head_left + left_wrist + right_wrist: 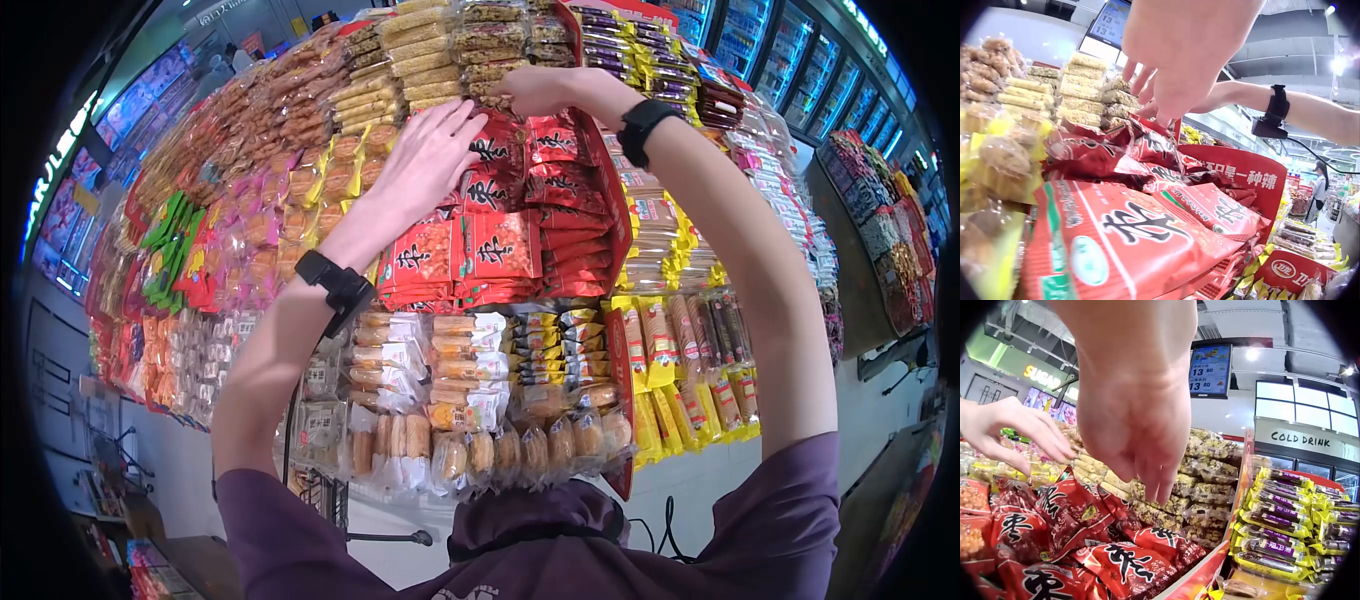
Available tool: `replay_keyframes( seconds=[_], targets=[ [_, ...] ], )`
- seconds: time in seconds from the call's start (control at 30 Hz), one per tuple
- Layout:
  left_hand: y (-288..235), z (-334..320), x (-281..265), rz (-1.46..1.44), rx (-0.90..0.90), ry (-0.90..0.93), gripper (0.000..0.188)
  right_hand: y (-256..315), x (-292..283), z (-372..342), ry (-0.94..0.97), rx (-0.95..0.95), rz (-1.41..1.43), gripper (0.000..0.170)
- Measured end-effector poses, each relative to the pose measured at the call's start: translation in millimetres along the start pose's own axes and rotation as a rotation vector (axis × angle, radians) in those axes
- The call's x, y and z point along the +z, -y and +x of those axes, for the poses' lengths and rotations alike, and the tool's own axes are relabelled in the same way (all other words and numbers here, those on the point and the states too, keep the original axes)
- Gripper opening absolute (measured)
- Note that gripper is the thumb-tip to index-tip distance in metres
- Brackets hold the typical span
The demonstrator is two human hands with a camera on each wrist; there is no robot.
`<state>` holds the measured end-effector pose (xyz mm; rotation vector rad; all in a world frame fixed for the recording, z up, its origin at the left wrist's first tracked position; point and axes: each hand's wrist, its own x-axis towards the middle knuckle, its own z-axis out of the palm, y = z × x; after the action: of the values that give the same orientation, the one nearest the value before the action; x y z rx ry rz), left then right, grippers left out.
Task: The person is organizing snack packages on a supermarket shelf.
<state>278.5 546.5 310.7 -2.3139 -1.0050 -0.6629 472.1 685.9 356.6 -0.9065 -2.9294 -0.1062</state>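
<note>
My left hand (432, 150) hovers over the back of a stack of red bags (497, 245) with large black characters, its fingers extended and holding nothing. Beyond it, my right hand (540, 92) reaches over the rear of the same stack. In the right wrist view its fingers (1150, 478) point down, overlapping clear-wrapped nut bars (1210, 481) behind the bags. Crumpled red bags (1125, 565) lie just below that hand. From the left wrist, flatter bags (1135, 231) fill the foreground, and both hands overlap above the rear ones.
A red divider (1241, 175) stands along the bags' right side. Yellow-wrapped snacks (690, 400) lie beyond it, purple-labelled bars (1275, 519) farther back. Wrapped cakes (470, 360) line the near edge. Round yellow-wrapped pastries (1004, 162) sit to the left. One person (1318, 190) stands in the aisle.
</note>
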Motion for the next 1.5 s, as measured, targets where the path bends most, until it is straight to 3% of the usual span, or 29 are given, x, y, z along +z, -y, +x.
replay_keyframes(
  seconds=[0.07,0.17,0.2,0.23,0.27,0.3,0.37,0.43,0.57,0.63,0.67,0.73,0.83,0.97,1.07,1.1,1.13,1.23,1.27,1.37,1.47,1.5],
  targets=[
    [6.4,-7.5,-23.3,-0.009,-0.062,0.135,0.022,0.8,-14.9,-10.1,-0.08,0.046,-0.015,0.048],
    [-0.3,-18.0,-41.4,-0.063,-0.293,0.336,0.017,18.3,-32.7,-33.8,-0.159,-0.019,-0.042,0.04],
    [-1.0,-25.1,-37.6,-0.125,-0.252,0.218,0.017,33.5,-28.7,-41.5,-0.188,-0.077,-0.067,0.036],
    [-0.5,-27.5,-34.7,-0.095,-0.233,0.224,0.018,43.9,-25.2,-45.4,-0.218,-0.136,-0.095,0.033],
    [-0.9,-30.1,-31.4,-0.067,-0.214,0.234,0.02,48.5,-13.2,-42.8,-0.301,-0.317,-0.099,0.037],
    [-0.6,-32.7,-27.7,-0.038,-0.194,0.243,0.022,64.4,-6.3,-39.9,-0.19,-0.223,-0.174,0.043],
    [-4.1,-38.4,-28.8,-0.031,-0.075,0.112,0.024,74.9,13.3,-36.5,-0.225,-0.253,-0.261,0.045],
    [-22.7,-39.1,-45.3,0.03,-0.045,0.085,0.02,70.3,16.4,-23.0,-0.186,-0.211,-0.32,0.028],
    [-53.0,-53.3,-87.3,-0.086,-0.182,0.266,0.015,44.4,13.8,-12.6,-0.105,-0.088,-0.159,0.028],
    [-63.1,-65.6,-100.6,-0.102,-0.277,0.336,0.013,44.7,9.6,-16.1,-0.036,-0.119,-0.168,0.042],
    [-68.3,-72.2,-108.6,-0.116,-0.327,0.362,0.013,46.0,8.6,-17.4,-0.033,-0.078,-0.16,0.041],
    [-82.3,-81.6,-134.5,-0.169,-0.412,0.403,0.022,55.9,4.6,-24.5,-0.023,0.005,-0.143,0.04],
    [-89.9,-118.5,-147.6,-0.269,-0.319,0.125,0.028,67.5,-16.4,-27.3,-0.111,-0.031,-0.154,0.034],
    [-102.2,-159.9,-184.7,-0.141,-0.41,0.115,0.021,83.2,-28.0,-27.6,-0.386,-0.298,-0.187,0.015],
    [-118.1,-199.0,-208.6,-0.188,-0.733,0.066,0.017,136.1,-45.7,-45.6,-0.452,-0.441,-0.131,0.008],
    [-123.2,-210.6,-215.1,-0.229,-0.863,0.048,0.016,156.8,-51.9,-50.5,-0.381,-0.47,-0.216,0.014],
    [-128.4,-222.0,-221.5,-0.347,-1.002,-0.003,0.017,176.5,-48.9,-55.4,-0.46,-0.568,-0.23,0.019],
    [-142.4,-235.5,-235.7,-0.444,-0.869,-0.194,0.026,250.2,-40.1,-71.3,-0.527,-0.714,-0.231,0.032],
    [-141.9,-242.7,-242.5,-0.424,-0.772,-0.126,0.03,280.3,-38.3,-78.6,-0.558,-0.769,-0.165,0.034],
    [-165.1,-283.7,-234.7,-1.06,-1.008,-0.238,0.032,366.8,-12.9,-90.0,-0.629,-1.021,0.051,0.038],
    [-197.0,-284.8,-249.7,-1.795,-1.471,-0.64,0.028,442.6,15.0,-107.4,-0.618,-0.961,0.092,0.037],
    [-198.2,-308.6,-243.4,-2.046,-1.282,-0.628,0.032,453.1,10.6,-106.6,-0.447,-0.962,0.081,0.039]
  ],
)
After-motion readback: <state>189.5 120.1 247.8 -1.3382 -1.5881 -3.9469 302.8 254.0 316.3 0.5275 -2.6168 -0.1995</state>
